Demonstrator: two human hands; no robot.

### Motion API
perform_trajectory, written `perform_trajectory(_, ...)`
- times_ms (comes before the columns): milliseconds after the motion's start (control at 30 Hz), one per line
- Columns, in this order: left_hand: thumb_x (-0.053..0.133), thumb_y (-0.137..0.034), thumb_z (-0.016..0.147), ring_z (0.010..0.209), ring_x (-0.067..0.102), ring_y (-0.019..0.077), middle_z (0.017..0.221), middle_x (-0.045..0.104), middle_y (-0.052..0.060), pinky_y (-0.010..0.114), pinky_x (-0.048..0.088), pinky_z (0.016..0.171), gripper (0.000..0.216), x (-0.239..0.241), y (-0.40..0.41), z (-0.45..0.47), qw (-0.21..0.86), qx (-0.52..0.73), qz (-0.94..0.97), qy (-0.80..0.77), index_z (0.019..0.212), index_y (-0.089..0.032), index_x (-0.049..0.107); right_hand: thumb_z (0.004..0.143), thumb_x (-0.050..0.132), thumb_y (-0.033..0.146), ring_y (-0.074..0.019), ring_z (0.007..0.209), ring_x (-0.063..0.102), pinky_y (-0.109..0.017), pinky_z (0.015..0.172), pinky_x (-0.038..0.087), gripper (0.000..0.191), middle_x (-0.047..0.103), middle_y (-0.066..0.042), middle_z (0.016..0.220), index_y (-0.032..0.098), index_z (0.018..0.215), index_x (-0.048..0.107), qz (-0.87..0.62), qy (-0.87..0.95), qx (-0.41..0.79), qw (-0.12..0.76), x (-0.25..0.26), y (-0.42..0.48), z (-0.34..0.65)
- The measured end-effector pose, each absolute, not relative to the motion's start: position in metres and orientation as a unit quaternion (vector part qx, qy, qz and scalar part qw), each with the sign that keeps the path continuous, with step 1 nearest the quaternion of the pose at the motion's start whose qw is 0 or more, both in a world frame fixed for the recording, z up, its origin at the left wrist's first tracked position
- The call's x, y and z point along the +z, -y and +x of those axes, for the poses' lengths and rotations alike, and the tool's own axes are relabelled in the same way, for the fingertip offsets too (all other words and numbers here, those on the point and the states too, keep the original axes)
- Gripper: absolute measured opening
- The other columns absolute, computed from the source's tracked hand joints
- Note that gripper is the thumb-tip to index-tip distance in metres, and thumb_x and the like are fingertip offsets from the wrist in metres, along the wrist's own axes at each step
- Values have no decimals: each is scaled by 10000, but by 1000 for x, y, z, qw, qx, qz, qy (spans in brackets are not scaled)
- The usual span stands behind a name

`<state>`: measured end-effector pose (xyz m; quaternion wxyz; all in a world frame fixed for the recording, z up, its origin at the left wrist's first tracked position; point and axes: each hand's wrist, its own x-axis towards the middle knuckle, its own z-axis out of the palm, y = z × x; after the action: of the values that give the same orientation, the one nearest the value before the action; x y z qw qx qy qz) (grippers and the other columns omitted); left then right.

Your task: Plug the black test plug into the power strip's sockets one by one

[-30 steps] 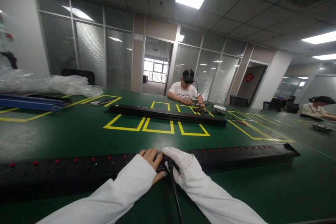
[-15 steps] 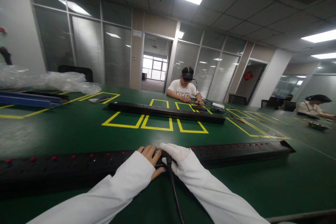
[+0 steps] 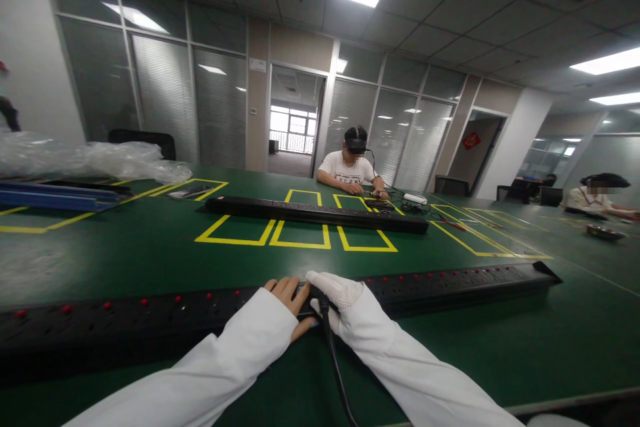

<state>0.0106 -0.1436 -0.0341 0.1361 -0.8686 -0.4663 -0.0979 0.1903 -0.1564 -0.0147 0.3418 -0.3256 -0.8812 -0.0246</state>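
Observation:
A long black power strip (image 3: 450, 280) with red switches lies across the green table in front of me. My left hand (image 3: 290, 303) is bare and rests with fingers curled over the strip's middle. Right beside it, my right hand (image 3: 336, 297) wears a white glove and is closed round a black plug at the strip. From that plug a black cable (image 3: 337, 373) runs back toward me. Both arms are in white sleeves.
A second black power strip (image 3: 315, 213) lies farther back across yellow floor-style markings (image 3: 300, 245). A seated person (image 3: 350, 173) works at the far side, another person (image 3: 595, 197) at the right. Blue rails (image 3: 55, 195) and clear plastic wrap (image 3: 90, 159) are at the left.
The view has shifted slightly. Both hands stay at the same place on the strip.

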Motion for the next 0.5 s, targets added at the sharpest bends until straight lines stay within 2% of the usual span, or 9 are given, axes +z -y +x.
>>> perform_trajectory(500, 571, -431, 780, 1040, 546, 318, 1196, 576, 163, 460, 410, 857, 545, -38, 142, 10, 137, -128, -868, 460, 1247, -158, 507, 885, 458, 294, -173, 1041, 580, -271, 900, 483, 427, 587, -61, 1180, 225, 1305, 424, -338, 879, -14, 337, -5, 160, 192)
